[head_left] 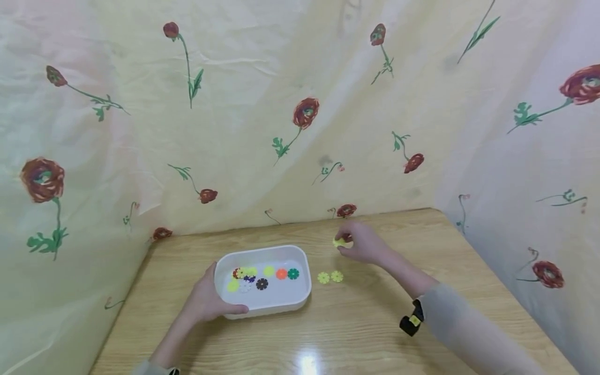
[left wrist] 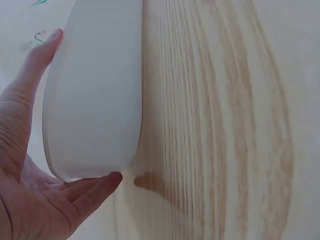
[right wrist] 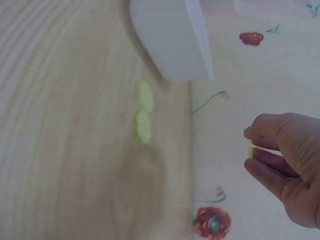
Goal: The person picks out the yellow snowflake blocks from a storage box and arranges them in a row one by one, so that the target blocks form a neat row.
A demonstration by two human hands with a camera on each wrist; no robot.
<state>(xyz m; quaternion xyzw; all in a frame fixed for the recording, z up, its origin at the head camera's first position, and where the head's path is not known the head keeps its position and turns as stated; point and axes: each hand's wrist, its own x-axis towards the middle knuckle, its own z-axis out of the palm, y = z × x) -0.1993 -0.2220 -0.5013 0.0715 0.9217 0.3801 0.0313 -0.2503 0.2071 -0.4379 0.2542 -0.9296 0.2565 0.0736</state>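
Observation:
My left hand (head_left: 208,297) grips the left end of a white plastic tub (head_left: 306,284), thumb along the near long side. In the left wrist view, fingers (left wrist: 95,192) wrap round the tub's short end. Inside lie several notched snowflake discs, among them an orange disc (head_left: 281,274), a green disc (head_left: 293,273) and a dark brown disc (head_left: 262,284). My right hand (head_left: 363,244) pinches a yellow snowflake disc (right wrist: 250,149) between thumb and fingertips, above the table behind and right of the tub. Two more yellow discs (head_left: 330,277) lie side by side on the table, right of the tub.
The wood-grain table (head_left: 370,323) meets a pale cloth (head_left: 253,130) printed with red flowers at its back and sides. A black strap (head_left: 412,319) with a yellow patch hangs at my right wrist.

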